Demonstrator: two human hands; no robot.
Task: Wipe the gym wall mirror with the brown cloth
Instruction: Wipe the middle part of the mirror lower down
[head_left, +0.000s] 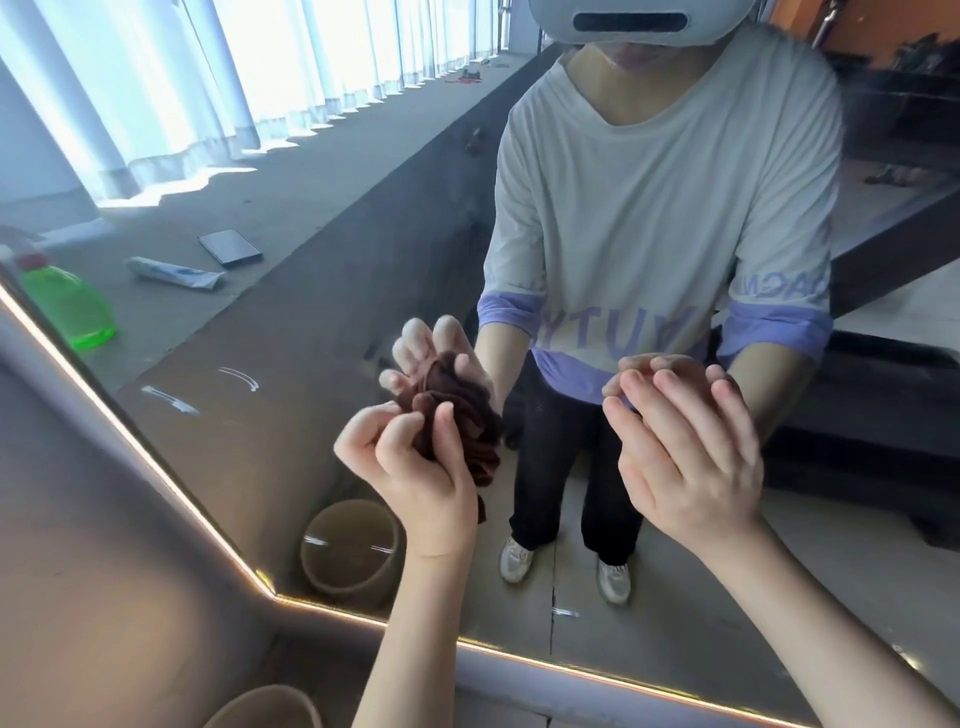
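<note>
**Step in hand.** Judged as the start of a wiping pass. The left hand (410, 467) is clenched around the brown cloth (457, 415), which is bunched into a wad, with the thumb across it. The wad is up at the gym wall mirror (291, 332), meeting its own reflection, so it appears to be at or just off the glass. Firm contact cannot be confirmed. The right hand (685, 457) is released, fingers straight and together, holding nothing. Its fingertips are close to their reflection, and I cannot tell whether they touch.

**Next move.** Press the wad flat on the glass and sweep left toward the pale streaks (166, 400), which lie well apart from the cloth. A bunched cloth covers little surface, so spreading it would probably serve better. The bare right hand may leave prints if it rests on the glass.

**Count.**
- Brown cloth: one, in the left hand.
- Mirror: one, with a lit strip along its near and left edge.
- Hands: two.
- Streaks: two plain ones at the left, and fainter marks lower down.
- Round tub (265, 712): one on the floor at the near edge, with its reflection above it.
- Seen only in reflection: one green spray bottle (67, 306), one tube (174, 274), one dark flat device (229, 247).
</note>
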